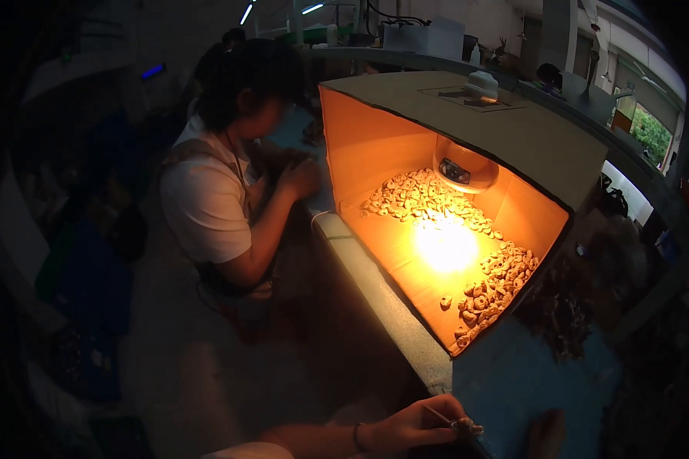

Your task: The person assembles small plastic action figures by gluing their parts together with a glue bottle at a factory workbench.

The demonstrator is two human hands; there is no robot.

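Note:
At the lower edge, my left hand is closed, with thumb and fingers pinching a small, roundish, pale piece. A thin, pale, stick-like thing shows along the fingers; how it is held is unclear. To the right, my right hand lies in deep shadow near the blue table surface, and its fingers cannot be made out. Beyond both hands stands an open-fronted cardboard box. Many small, rounded, tan pieces lie heaped inside it, at the back and along the right side.
A glowing lamp hangs inside the box, lighting its floor brightly. The pale table edge runs along the box's left side. At the left, a co-worker holds both hands near the table. Dark clutter lies right of the box.

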